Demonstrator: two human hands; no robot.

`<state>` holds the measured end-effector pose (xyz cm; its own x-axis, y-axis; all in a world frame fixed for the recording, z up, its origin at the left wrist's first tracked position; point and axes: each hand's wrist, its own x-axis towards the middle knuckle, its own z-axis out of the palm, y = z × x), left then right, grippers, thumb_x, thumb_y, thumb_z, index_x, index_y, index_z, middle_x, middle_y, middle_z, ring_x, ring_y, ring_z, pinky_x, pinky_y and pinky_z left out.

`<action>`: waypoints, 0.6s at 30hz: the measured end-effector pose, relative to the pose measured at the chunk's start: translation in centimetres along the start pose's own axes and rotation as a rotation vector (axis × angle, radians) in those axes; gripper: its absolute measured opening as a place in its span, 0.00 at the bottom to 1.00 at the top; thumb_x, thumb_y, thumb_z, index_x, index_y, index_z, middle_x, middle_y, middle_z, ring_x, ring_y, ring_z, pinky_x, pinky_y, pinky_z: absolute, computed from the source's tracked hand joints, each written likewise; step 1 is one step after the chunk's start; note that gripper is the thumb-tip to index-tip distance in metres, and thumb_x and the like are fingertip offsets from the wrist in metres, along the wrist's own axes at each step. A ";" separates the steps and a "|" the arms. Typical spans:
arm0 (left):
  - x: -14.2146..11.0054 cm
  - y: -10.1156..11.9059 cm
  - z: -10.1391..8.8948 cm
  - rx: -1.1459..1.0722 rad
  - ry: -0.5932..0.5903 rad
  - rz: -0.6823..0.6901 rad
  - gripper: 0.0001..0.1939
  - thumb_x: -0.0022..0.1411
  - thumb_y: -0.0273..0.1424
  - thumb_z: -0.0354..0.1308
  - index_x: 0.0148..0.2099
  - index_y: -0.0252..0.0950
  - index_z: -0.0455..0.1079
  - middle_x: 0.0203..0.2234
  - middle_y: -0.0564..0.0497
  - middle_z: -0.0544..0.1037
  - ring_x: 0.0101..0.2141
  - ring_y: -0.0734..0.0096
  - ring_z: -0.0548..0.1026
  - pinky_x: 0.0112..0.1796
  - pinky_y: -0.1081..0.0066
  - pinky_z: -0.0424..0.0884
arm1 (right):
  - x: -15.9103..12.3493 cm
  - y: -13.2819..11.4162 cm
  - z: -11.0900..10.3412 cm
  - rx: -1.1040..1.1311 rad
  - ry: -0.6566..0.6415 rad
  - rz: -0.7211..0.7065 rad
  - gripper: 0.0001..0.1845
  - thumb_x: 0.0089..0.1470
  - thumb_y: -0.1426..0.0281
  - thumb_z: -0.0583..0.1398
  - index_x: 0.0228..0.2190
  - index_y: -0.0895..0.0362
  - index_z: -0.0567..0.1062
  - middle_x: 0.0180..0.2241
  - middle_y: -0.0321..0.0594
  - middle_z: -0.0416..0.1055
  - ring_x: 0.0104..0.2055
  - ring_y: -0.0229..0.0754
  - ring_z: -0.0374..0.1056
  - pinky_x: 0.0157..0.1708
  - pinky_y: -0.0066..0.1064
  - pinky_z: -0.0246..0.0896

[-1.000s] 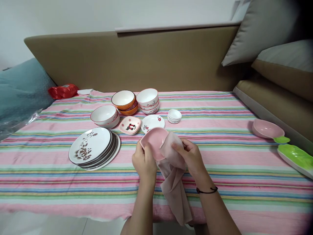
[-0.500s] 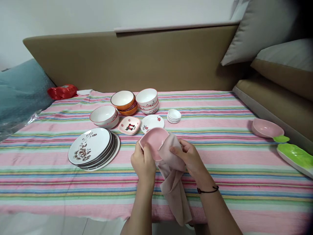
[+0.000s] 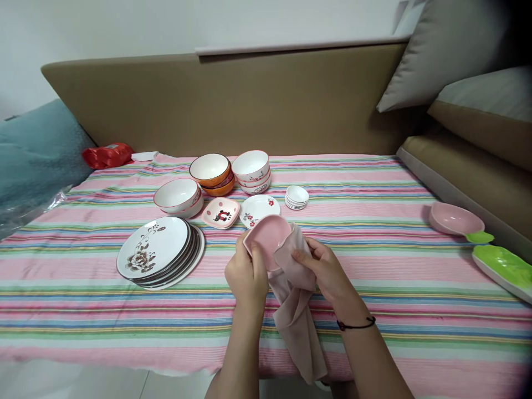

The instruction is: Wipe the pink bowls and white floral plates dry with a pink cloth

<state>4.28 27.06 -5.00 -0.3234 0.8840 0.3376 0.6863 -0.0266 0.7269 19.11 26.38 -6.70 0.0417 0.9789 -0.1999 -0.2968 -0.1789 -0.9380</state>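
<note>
A small pink bowl (image 3: pixel 268 238) is held up in front of me, tilted so its glossy inside faces me. My left hand (image 3: pixel 248 271) grips its left rim, thumb on the inside and fingers behind. My right hand (image 3: pixel 324 266) pinches a pale pink-beige cloth (image 3: pixel 295 266) over the bowl's right edge, and the cloth's loose end hangs down past the sheet's front edge. Just beyond the bowl lie a white plate with red flowers (image 3: pixel 260 208) and a squarish pink dish with a cat picture (image 3: pixel 220 212). The right fingers behind the cloth are partly hidden.
A stack of flower-patterned plates (image 3: pixel 153 249) stands left. Behind are white bowls (image 3: pixel 177 194), orange bowls (image 3: pixel 210 169), red-rimmed bowls (image 3: pixel 250 165) and tiny white dishes (image 3: pixel 297 195). Far right lie a pink dish (image 3: pixel 455 218) and a green dish (image 3: pixel 505 266), beside cushions (image 3: pixel 477 172).
The pink bowl has shifted slightly to the right and turned a little in my left hand. My right hand and the cloth stay nearly in place at its right edge.
</note>
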 end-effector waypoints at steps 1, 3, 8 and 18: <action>0.0 0.0 0.0 0.015 -0.004 0.016 0.16 0.63 0.32 0.45 0.46 0.34 0.70 0.21 0.50 0.72 0.21 0.69 0.65 0.25 0.73 0.53 | 0.0 0.0 0.0 0.016 -0.002 0.010 0.18 0.40 0.62 0.69 0.34 0.57 0.75 0.33 0.38 0.73 0.34 0.40 0.65 0.33 0.28 0.60; 0.0 0.1 0.0 0.037 -0.015 0.041 0.17 0.63 0.31 0.45 0.48 0.34 0.70 0.21 0.50 0.73 0.21 0.68 0.67 0.25 0.73 0.53 | 0.0 -0.1 0.2 0.057 -0.014 0.032 0.18 0.39 0.62 0.69 0.33 0.56 0.75 0.32 0.36 0.72 0.32 0.39 0.65 0.32 0.27 0.59; 0.0 0.0 0.0 0.035 -0.022 0.048 0.17 0.63 0.31 0.45 0.49 0.34 0.69 0.21 0.50 0.73 0.21 0.68 0.67 0.25 0.73 0.53 | -0.1 -0.3 0.3 0.102 -0.009 0.069 0.18 0.38 0.61 0.69 0.32 0.56 0.76 0.31 0.36 0.73 0.32 0.39 0.65 0.31 0.27 0.59; 0.0 0.1 -0.1 -0.054 -0.048 -0.028 0.15 0.63 0.32 0.46 0.49 0.36 0.69 0.21 0.53 0.71 0.21 0.70 0.64 0.25 0.74 0.55 | 0.2 0.3 0.0 -0.001 0.094 -0.001 0.18 0.42 0.56 0.66 0.26 0.58 0.73 0.23 0.33 0.66 0.25 0.35 0.57 0.25 0.27 0.51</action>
<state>4.25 27.05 -4.90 -0.3096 0.9061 0.2883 0.6409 -0.0251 0.7672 19.06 26.55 -7.08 0.1316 0.9655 -0.2246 -0.2956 -0.1781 -0.9386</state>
